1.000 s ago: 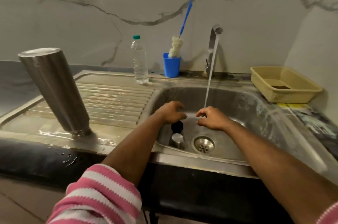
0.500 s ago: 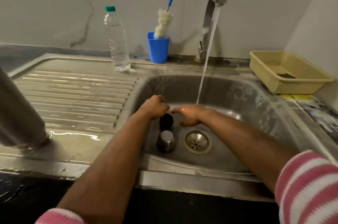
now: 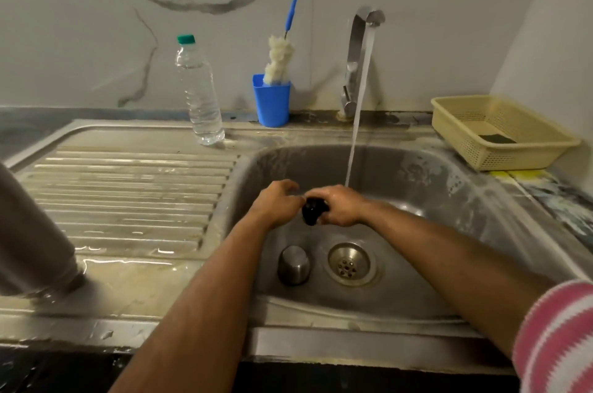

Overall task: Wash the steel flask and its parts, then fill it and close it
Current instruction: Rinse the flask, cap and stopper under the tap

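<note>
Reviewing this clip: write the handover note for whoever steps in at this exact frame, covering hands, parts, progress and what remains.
Right hand: holds the black stopper over the sink basin.
Left hand: fingers at the stopper; whether they grip it is unclear.
Tap running; the stream lands just behind the hands.
Steel cap: upside down on the basin floor beside the drain.
Steel flask: inverted on the wet drainboard, left edge of view.
Left: finish the stopper and the cap, fill the flask, close it.

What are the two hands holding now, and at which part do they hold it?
The right hand grips a small black stopper around its right side. The left hand touches its left edge; whether it grips cannot be told.
</note>
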